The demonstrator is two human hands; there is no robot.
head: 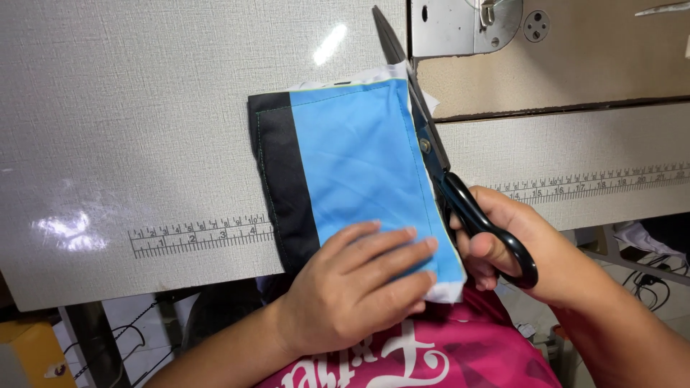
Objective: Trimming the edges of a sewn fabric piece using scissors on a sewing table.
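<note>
A blue fabric piece (359,151) with a black band along its left side and a white lining edge lies flat on the pale sewing table (144,108). My left hand (359,284) presses palm-down on the fabric's near end, fingers spread toward the right. My right hand (532,244) grips black-handled scissors (431,154), whose blades run along the fabric's right edge and point away from me.
The grey bed of a sewing machine (467,25) sits at the top right in a recess. Printed ruler scales (201,236) mark the table near its front edge. Cables and a yellow object lie on the floor below.
</note>
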